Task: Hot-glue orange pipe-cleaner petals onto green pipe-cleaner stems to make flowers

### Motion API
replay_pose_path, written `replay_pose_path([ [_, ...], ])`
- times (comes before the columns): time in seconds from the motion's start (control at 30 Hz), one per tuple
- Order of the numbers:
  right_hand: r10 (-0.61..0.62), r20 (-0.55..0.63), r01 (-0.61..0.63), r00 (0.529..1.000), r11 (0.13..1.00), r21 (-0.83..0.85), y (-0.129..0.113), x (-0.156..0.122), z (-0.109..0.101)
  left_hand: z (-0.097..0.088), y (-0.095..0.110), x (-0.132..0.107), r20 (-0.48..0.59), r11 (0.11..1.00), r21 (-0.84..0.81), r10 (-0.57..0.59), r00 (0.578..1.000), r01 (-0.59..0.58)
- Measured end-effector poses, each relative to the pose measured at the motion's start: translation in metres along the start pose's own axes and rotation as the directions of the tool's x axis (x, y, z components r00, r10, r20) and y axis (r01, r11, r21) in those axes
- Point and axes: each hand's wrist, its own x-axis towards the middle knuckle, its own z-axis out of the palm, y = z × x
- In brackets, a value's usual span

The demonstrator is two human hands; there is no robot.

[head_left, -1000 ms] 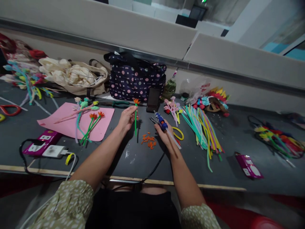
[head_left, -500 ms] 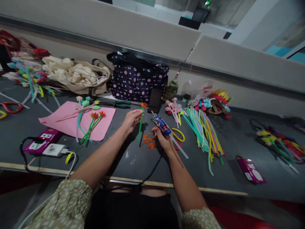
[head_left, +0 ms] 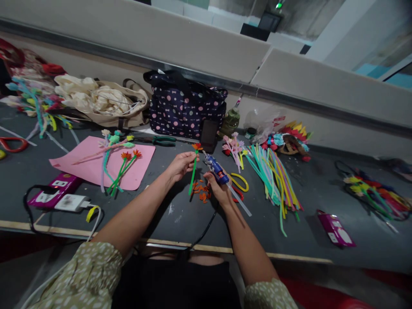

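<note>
Between the fingertips of my left hand (head_left: 183, 165) is a pipe-cleaner flower (head_left: 193, 174) with a green stem and an orange head, held upright. My right hand (head_left: 219, 189) is closed around a blue hot glue gun (head_left: 216, 168), a clear glue stick jutting from its back end. The gun's nozzle points up and left, close to the flower's head but seemingly apart from it. Small orange petal pieces (head_left: 202, 195) lie on the table between my hands. Two finished orange flowers (head_left: 124, 169) rest on a pink sheet (head_left: 77, 159) at the left.
Scissors (head_left: 240, 182) with yellow and red handles lie right of the glue gun, beside a bundle of coloured pipe cleaners (head_left: 273, 180). A dark patterned bag (head_left: 186, 107), a phone (head_left: 209, 135) and pliers (head_left: 162, 140) are behind. A purple power strip (head_left: 59, 189) sits front left.
My left hand has moved slightly right with the flower, bringing its head nearer the nozzle. The flower's stem leans a little more. The glue gun is still in my right hand.
</note>
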Motion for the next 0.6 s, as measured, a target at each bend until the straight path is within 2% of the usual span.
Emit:
replay_pose_path([
  [0.13,0.020,-0.114,-0.020,0.993,1.000,0.000,-0.001,0.001,0.002,0.001,0.001,-0.002,0.068,0.999,0.027,-0.042,0.997,0.040],
  [0.27,0.009,-0.256,0.008,0.967,0.998,0.063,-0.003,0.008,0.001,0.004,0.000,-0.006,0.149,0.975,0.145,-0.188,0.971,0.166],
  [0.4,0.016,-0.248,0.011,0.969,0.994,0.105,-0.006,0.013,-0.003,0.007,-0.004,-0.009,0.205,0.942,0.244,-0.281,0.938,0.229],
  [0.6,0.007,-0.223,0.004,0.975,0.999,0.050,-0.007,0.012,-0.005,0.012,-0.006,-0.012,0.249,0.926,0.314,-0.293,0.923,0.209],
])
